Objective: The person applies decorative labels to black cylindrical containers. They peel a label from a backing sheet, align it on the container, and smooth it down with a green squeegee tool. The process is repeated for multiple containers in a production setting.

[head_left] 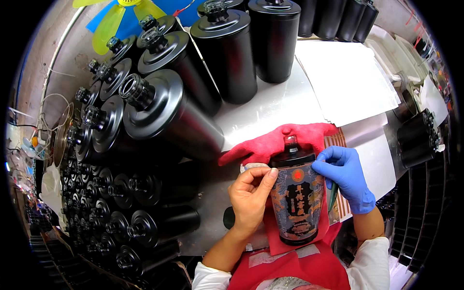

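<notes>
A black glass bottle point(293, 157) lies on red cloth point(278, 142) in front of me, neck pointing away. Over its front is a dark decal sheet point(314, 203) with an ornate grey and copper pattern and a red round mark. My left hand point(247, 197), bare, pinches the sheet's upper left corner between thumb and forefinger. At the upper right corner, my right hand point(345, 176), in a blue glove, pinches the edge the same way. A thin dark green blade-like tool point(332, 197) shows below the gloved fingers; whether they grip it is hidden.
Large black bottles point(159, 104) crowd the left and far side of the metal table point(261, 111). A stack of white sheets point(345, 82) lies far right, with striped paper point(342, 205) by the right wrist. More black bottles point(416, 137) stand rightmost. A yellow-green fan point(110, 26) is at the back.
</notes>
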A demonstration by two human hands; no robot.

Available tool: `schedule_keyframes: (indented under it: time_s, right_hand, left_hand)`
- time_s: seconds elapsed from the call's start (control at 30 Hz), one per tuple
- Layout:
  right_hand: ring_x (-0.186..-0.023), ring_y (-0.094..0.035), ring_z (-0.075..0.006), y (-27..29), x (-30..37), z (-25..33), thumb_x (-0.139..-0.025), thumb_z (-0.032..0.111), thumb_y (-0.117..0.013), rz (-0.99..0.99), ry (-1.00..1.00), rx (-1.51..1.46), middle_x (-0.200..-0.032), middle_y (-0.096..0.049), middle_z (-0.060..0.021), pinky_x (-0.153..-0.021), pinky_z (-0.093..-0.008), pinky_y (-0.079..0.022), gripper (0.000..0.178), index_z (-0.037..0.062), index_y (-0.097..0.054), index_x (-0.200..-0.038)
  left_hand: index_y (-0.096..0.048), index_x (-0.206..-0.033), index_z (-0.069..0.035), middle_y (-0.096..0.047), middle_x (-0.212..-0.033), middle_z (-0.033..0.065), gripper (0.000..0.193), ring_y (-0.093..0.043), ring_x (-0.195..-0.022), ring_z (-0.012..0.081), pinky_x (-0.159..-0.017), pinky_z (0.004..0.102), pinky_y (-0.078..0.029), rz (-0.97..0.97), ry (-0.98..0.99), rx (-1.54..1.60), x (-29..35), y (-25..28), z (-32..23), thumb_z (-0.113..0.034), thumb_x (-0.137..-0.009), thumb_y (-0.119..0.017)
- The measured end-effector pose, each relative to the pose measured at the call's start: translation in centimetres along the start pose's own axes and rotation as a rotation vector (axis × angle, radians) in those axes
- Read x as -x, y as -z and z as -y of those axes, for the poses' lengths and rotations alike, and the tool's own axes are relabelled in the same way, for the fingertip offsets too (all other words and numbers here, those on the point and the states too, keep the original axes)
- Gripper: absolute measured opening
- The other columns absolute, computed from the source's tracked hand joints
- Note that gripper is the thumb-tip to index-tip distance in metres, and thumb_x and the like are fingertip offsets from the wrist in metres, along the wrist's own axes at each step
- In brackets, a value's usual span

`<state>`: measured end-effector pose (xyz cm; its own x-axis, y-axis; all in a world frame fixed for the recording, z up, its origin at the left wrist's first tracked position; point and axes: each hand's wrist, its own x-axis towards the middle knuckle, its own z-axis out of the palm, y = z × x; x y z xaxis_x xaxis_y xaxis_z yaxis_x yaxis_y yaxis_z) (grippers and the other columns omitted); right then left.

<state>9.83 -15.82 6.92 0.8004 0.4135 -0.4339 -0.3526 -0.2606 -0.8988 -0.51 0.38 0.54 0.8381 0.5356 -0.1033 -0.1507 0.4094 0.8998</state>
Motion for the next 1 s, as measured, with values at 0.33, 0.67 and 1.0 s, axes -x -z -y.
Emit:
schedule_keyframes:
  time_s: [0.33, 0.67, 1.0]
  right_hand:
    - [-0.062, -0.057, -0.0037, 0.5, -0.5, -1.0, -0.079, 0.008, -0.070, 0.013, 0.020, -0.071, -0.073, -0.063, -0.0017, -0.050, -0.0156, -0.043, 0.015, 0.0022, -0.063, -0.091]
    - [-0.052, -0.046, -0.0005, 1.1, 4.9, -5.1, -0.081, 0.008, -0.064, -0.085, 0.272, 0.191, -0.102, -0.057, -0.0037, -0.049, -0.0163, -0.039, 0.061, 0.0051, -0.042, -0.137]
    - [-0.064, -0.054, -0.0070, 1.1, 7.7, -10.0, -0.084, 0.013, -0.061, 0.189, -0.086, -0.054, -0.092, -0.060, -0.0040, -0.056, -0.0212, -0.046, 0.061, 0.0068, -0.038, -0.141]
  left_hand:
    - [-0.059, -0.100, -0.001, -0.059, -0.085, 0.0002, 0.014, -0.055, -0.070, 0.0045, -0.063, 0.0166, -0.044, -0.053, 0.052, 0.017, -0.2, -0.1, 0.6, -0.002, -0.086, -0.064]
    - [-0.013, -0.146, 0.003, -0.018, -0.150, 0.0228, 0.068, -0.018, -0.140, 0.0341, -0.112, 0.0413, -0.015, 0.375, -0.427, -0.643, 3.9, 2.7, 1.2, -0.036, -0.098, -0.040]
    - [0.006, -0.144, 0.007, -0.010, -0.151, 0.0267, 0.076, -0.016, -0.140, 0.0325, -0.111, 0.0341, -0.013, 0.515, -0.149, -0.341, 6.2, 1.6, 2.0, -0.043, -0.099, -0.030]
